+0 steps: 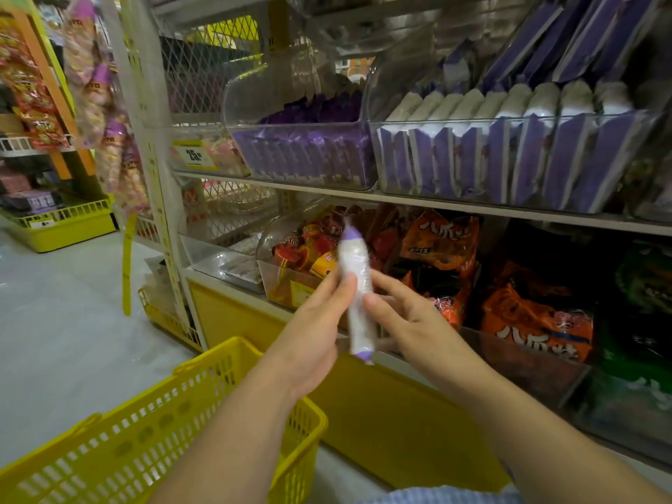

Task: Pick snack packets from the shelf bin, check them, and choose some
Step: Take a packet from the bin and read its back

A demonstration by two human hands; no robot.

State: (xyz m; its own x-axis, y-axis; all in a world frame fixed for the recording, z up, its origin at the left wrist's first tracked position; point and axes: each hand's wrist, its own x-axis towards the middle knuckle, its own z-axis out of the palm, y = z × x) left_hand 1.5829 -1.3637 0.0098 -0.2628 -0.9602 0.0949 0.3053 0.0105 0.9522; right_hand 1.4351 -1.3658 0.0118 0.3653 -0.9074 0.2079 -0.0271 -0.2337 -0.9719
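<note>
A person is holding a single snack packet (358, 285) edge-on to the camera in front of the lower shelf, its long axis standing almost upright, the top purple end pointing to 12 o'clock with a slight lean toward 11 and the bottom purple end pointing to 6. The left hand (320, 321) is gripping it from 9 o'clock, thumb pressing on the near edge and fingers curling behind the wrapper. The right hand (411, 318) is lying loosely spread at 3 o'clock, its fingers nearly straight, thumb tip and forefinger just touching the packet's side without closing round it. The wrapper is looking slim, glossy and slightly crinkled, white through the middle with sealed purple tips. At 1 o'clock from the packet, a clear hard-plastic shelf bin (380, 85) is sitting tilted forward, showing a row of matching white-and-purple packets standing on edge. At 3 o'clock, puffy orange bags (538, 321) are crowding the lower shelf. At 7 o'clock, a yellow slotted plastic basket (152, 438) is hanging below the left forearm.
</note>
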